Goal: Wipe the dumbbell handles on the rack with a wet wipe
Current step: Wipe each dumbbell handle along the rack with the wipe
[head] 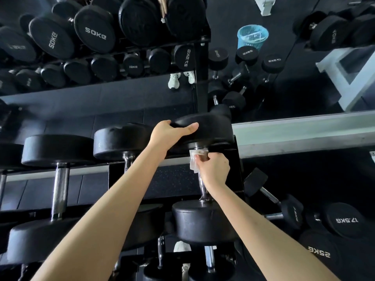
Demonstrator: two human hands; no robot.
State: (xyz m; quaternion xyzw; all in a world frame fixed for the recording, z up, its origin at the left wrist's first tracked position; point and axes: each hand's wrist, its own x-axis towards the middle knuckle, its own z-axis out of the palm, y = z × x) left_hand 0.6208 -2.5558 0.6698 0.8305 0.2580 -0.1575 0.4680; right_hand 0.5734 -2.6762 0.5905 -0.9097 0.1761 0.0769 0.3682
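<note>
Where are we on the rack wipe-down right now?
Done: no frame shows which handles are already clean. In hand: the right hand holds the wet wipe round the rightmost dumbbell handle near its far head, which the left hand grips. Left: the rest of that handle, perhaps the neighbouring handles too.

Head camera looks down, close over the dumbbell rack (176,159).

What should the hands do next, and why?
Probably slide the right hand and wipe down the handle toward the near head: the wipe sits at the far end, bare chrome lies below, and the left hand grips the dumbbell.
</note>
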